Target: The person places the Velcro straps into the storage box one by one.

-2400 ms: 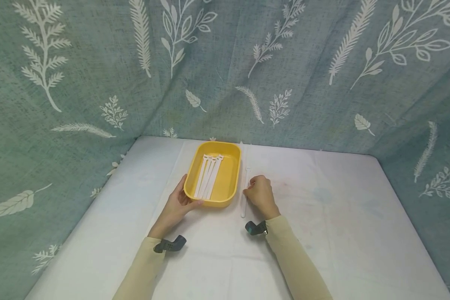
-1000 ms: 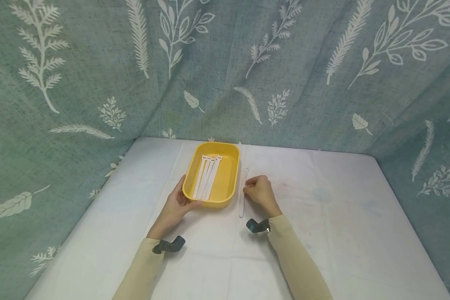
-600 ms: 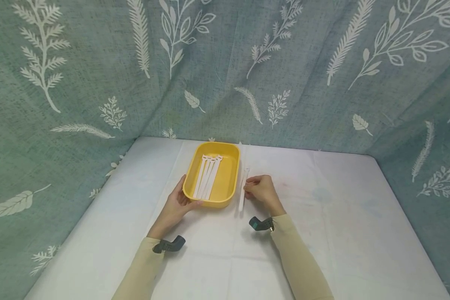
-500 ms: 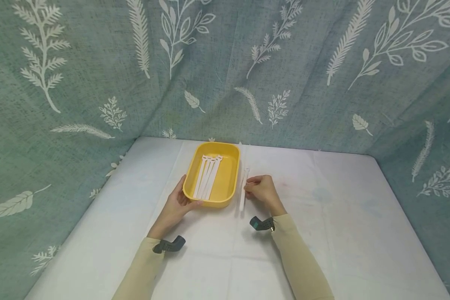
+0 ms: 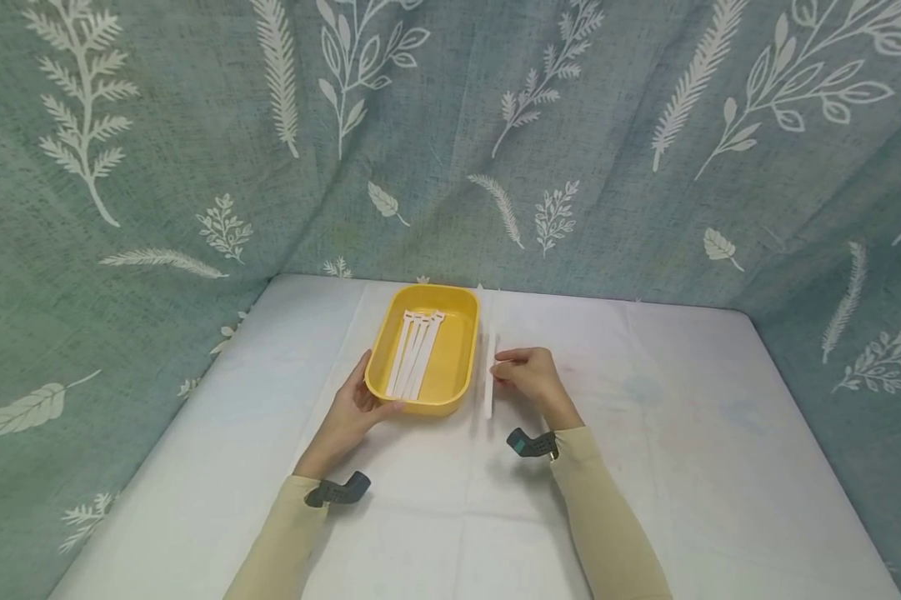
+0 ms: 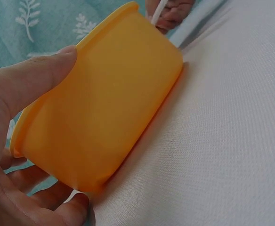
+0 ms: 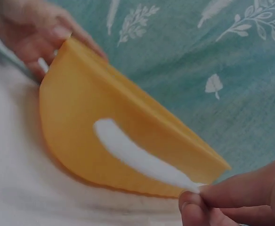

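Observation:
A yellow plastic tray [image 5: 458, 354] stands on the white cloth. My left hand [image 5: 348, 422] holds it by the near left corner, thumb on the rim and fingers curled at the side. Several white hook-and-loop cable ties [image 5: 418, 358] lie side by side in the tray, their slotted heads at the far end. Just right of the tray, my right hand [image 5: 531, 379] pinches one more white cable tie [image 5: 489, 387] between thumb and fingertips. In the right wrist view, that tie's rounded free end [image 7: 110, 132] curves across in front of the tray's side wall.
A white cloth [image 5: 690, 467] covers the table, with open stretches to the right and in front. Behind and to the sides hangs a green curtain [image 5: 435, 217] with white leaf prints. Dark wrist cameras [image 5: 531, 443] sit on both wrists.
The cable tie in my right hand lay flat on the cloth; its near end has risen and it has turned on edge. The right hand has shifted slightly right. Left hand and tray stay put.

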A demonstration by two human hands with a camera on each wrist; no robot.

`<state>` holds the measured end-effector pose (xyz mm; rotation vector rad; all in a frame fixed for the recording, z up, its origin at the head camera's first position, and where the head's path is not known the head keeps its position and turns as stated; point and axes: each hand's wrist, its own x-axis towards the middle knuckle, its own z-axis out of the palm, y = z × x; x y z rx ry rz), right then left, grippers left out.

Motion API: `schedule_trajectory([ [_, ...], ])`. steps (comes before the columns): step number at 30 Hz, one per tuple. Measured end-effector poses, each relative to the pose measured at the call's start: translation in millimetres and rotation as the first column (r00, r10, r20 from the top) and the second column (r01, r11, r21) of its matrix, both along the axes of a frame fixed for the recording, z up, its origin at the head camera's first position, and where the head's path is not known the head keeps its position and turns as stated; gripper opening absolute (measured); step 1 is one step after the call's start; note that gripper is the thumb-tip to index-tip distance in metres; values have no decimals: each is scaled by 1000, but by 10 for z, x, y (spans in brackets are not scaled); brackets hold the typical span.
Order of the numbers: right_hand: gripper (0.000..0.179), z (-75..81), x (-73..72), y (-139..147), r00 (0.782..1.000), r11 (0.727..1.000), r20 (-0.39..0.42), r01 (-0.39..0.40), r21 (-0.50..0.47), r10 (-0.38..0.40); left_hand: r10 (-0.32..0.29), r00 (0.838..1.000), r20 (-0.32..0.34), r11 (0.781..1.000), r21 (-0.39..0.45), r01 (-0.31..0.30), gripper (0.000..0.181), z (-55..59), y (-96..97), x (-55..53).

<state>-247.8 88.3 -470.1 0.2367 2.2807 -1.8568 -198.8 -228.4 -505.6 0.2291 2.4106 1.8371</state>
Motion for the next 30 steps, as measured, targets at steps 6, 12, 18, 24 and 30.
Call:
schedule_trajectory([
  [6, 32, 41, 5, 32, 1000, 995, -16, -4, -99, 2, 7, 1000, 3, 1000, -12, -7, 117, 9, 1, -5],
  [12, 31, 57, 16, 40, 1000, 992, -18, -3, -126, 1, 3, 1000, 4, 1000, -6, -3, 116, 18, 8, 2],
  [18, 31, 75, 17, 56, 1000, 988, -25, 1, -156, -5, 5, 1000, 5, 1000, -12, -5, 115, 19, 8, -1],
  [24, 30, 111, 26, 54, 1000, 986, -25, 3, -169, -7, 2, 1000, 5, 1000, -12, -2, 115, 16, 3, -3],
  [30, 32, 135, 33, 55, 1000, 980, -28, -1, -199, -5, 2, 1000, 4, 1000, -8, -2, 115, 17, 10, -5],
])
